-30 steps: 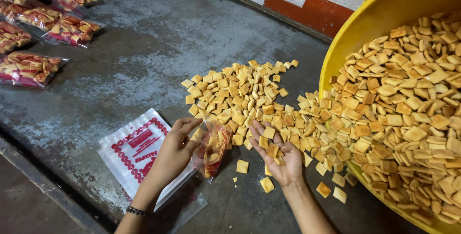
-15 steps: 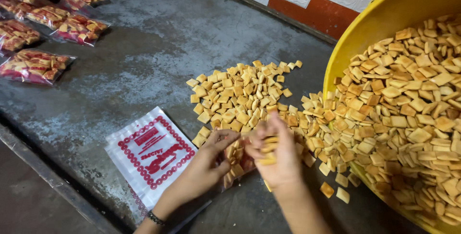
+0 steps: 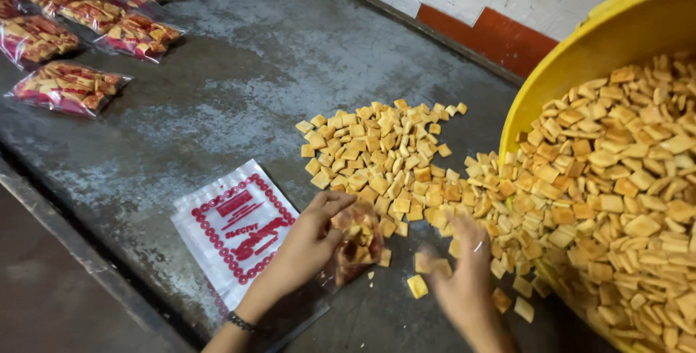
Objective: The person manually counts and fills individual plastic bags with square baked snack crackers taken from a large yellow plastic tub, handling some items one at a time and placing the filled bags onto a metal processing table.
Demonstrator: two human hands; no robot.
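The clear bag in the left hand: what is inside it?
Inside the clear bag held by the left hand are some square orange crackers. The fingers cover part of the bag, so how full it is cannot be seen.

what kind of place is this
Probably a small snack-packing workshop. A big yellow tub spills square crackers onto a worn metal table, filled bags lie in rows, and the left hand holds a part-filled bag.

The right hand (image 3: 464, 280) has been drawn away from the small bag (image 3: 355, 248) (partly filled with crackers), which is held by the left hand (image 3: 308, 241), and is now spread over loose crackers (image 3: 418, 285) beside it.
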